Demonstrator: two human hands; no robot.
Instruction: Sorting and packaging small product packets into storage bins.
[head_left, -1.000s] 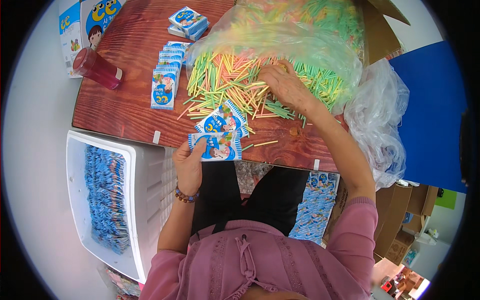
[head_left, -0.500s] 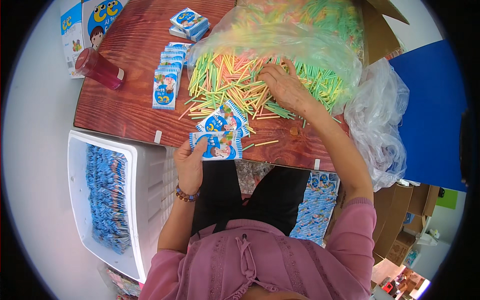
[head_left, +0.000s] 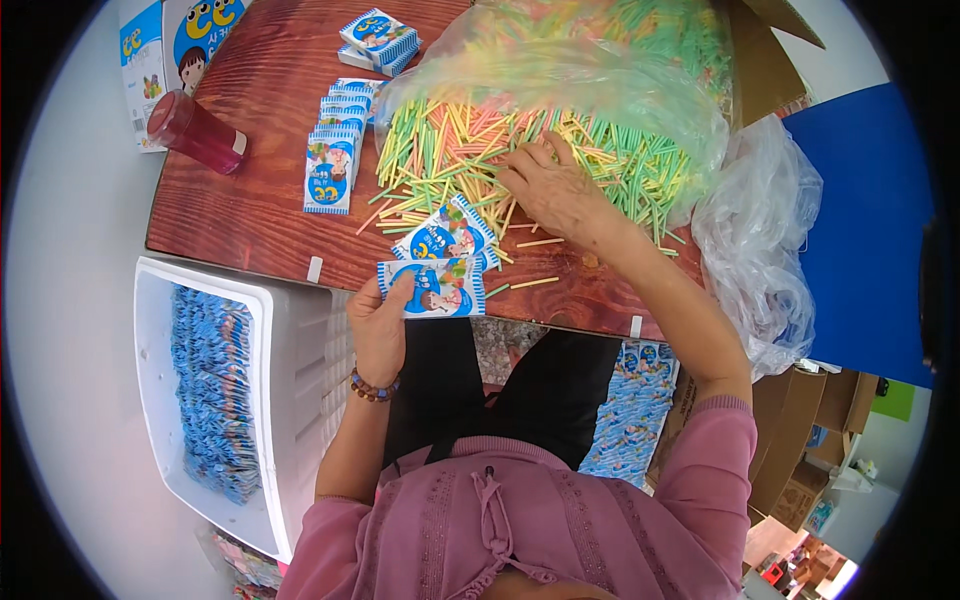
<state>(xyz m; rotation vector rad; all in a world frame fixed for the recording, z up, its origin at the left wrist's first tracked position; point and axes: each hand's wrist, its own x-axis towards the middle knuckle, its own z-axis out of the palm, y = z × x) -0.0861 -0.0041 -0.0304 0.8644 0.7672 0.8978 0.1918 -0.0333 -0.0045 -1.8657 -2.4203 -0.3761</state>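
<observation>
My left hand (head_left: 378,325) pinches a blue-and-white packet (head_left: 440,288) at its left end, by the table's front edge. Just behind it, another such packet (head_left: 448,230) lies at a slant against the loose sticks. My right hand (head_left: 553,188) rests on the heap of thin pastel candy sticks (head_left: 440,150), coloured green, yellow and pink. Its fingers are bent down among the sticks, and their tips are partly hidden, so any stick in them cannot be made out. The sticks spill out of a large clear plastic bag (head_left: 560,75).
An overlapping row of packets (head_left: 330,172) and a small stack of packets (head_left: 378,40) lie on the red-brown table (head_left: 230,225). A pink-red jar (head_left: 197,132) stands at left. A white bin (head_left: 205,270) full of packets is below it. Crumpled plastic (head_left: 760,240) hangs at right beside a blue panel (head_left: 860,220).
My right hand has moved slightly left and nearer me over the sticks, its fingers still bent. One yellow stick now lies apart below it. My left hand keeps the packet in place.
</observation>
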